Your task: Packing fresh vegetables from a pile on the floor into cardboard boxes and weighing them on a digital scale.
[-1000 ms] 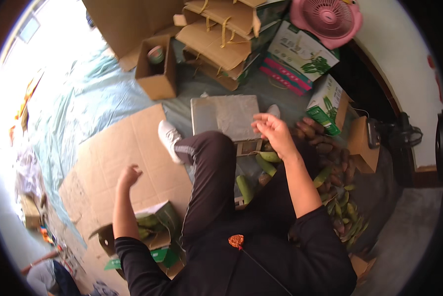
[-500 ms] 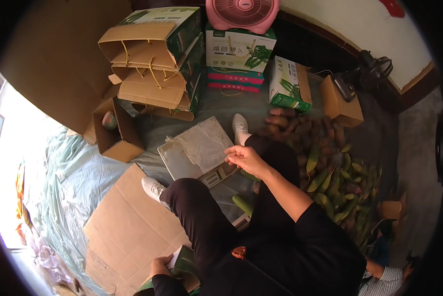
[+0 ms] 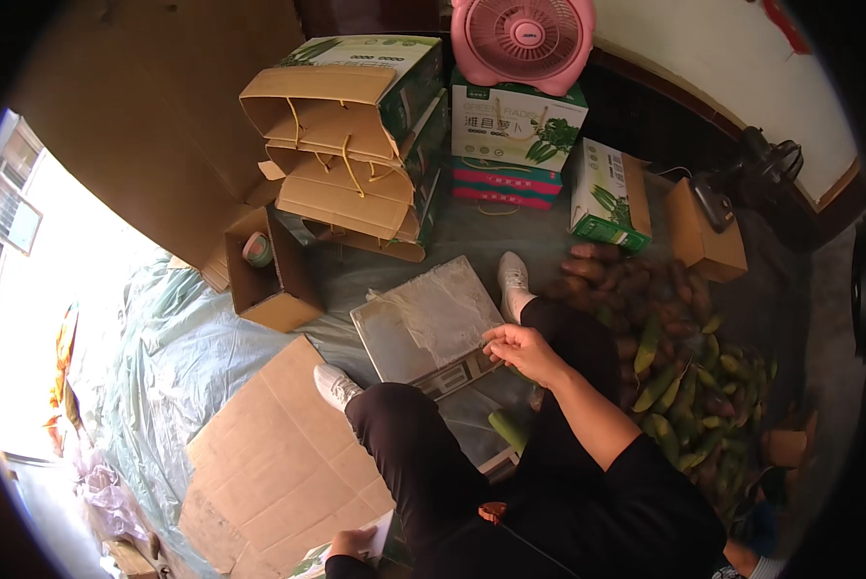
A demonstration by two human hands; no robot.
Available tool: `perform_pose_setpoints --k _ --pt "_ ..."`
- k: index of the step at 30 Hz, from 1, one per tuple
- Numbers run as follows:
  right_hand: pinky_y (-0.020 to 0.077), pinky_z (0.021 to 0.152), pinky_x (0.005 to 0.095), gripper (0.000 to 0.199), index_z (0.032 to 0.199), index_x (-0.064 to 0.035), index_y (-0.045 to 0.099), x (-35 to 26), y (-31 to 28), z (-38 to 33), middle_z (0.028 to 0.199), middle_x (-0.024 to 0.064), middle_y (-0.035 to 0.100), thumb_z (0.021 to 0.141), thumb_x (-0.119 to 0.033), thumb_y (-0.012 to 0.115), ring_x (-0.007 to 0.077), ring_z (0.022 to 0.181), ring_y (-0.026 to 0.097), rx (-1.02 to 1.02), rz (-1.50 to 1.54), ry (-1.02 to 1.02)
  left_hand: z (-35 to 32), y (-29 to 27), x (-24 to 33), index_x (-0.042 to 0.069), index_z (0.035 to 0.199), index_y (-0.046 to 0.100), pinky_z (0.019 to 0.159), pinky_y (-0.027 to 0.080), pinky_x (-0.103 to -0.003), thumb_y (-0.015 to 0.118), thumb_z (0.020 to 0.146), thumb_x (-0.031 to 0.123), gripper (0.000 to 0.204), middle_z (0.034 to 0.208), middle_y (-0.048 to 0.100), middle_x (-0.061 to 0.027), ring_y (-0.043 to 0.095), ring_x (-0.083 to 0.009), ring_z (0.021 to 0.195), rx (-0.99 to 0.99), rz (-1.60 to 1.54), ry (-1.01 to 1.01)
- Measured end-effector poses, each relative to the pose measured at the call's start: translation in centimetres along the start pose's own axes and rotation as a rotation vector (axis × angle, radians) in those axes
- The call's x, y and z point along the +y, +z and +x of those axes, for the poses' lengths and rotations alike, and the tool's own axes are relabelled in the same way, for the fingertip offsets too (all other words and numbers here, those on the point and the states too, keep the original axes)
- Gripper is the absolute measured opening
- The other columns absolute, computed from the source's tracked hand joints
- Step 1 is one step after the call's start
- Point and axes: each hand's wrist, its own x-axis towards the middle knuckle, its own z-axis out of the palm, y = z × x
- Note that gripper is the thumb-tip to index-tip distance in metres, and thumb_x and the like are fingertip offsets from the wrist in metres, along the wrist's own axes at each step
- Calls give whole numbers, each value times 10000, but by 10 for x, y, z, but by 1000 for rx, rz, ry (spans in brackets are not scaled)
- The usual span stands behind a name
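we're early on: right hand (image 3: pixel 522 349) rests loose-fingered on the front edge of the empty flat scale (image 3: pixel 431 323) on the floor, left hand (image 3: pixel 351 545) gripping a box flap (image 3: pixel 380 536), green radishes (image 3: pixel 708 405) piled unweighed alongside.

Right hand (image 3: pixel 522 349) on scale (image 3: pixel 431 326) edge

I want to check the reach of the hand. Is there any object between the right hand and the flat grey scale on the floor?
Nothing visible stands between them. The right hand already rests at the near right edge of the grey scale, fingertips touching it. The person's knees flank the scale, but neither blocks the hand.
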Motion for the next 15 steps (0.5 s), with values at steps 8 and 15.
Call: perform_pose_setpoints --k 8,15 --pt "451 688 216 267 1141 -5 560 1 -1 0 952 38 634 907 -131 533 84 815 578 -18 -22 11 44 50 -13 59 1311 443 987 366 -348 438 827 661 773 1354 457 -119 435 -241 1243 -233 -301 -207" --pt "464 682 209 244 1112 31 562 7 -9 -10 891 49 633 896 -80 545 73 765 569 1 37 4 54 35 -24 56 1288 471 961 391 -355 476 818 646 754 1324 486 -121 469 -243 1209 -197 -248 -232"
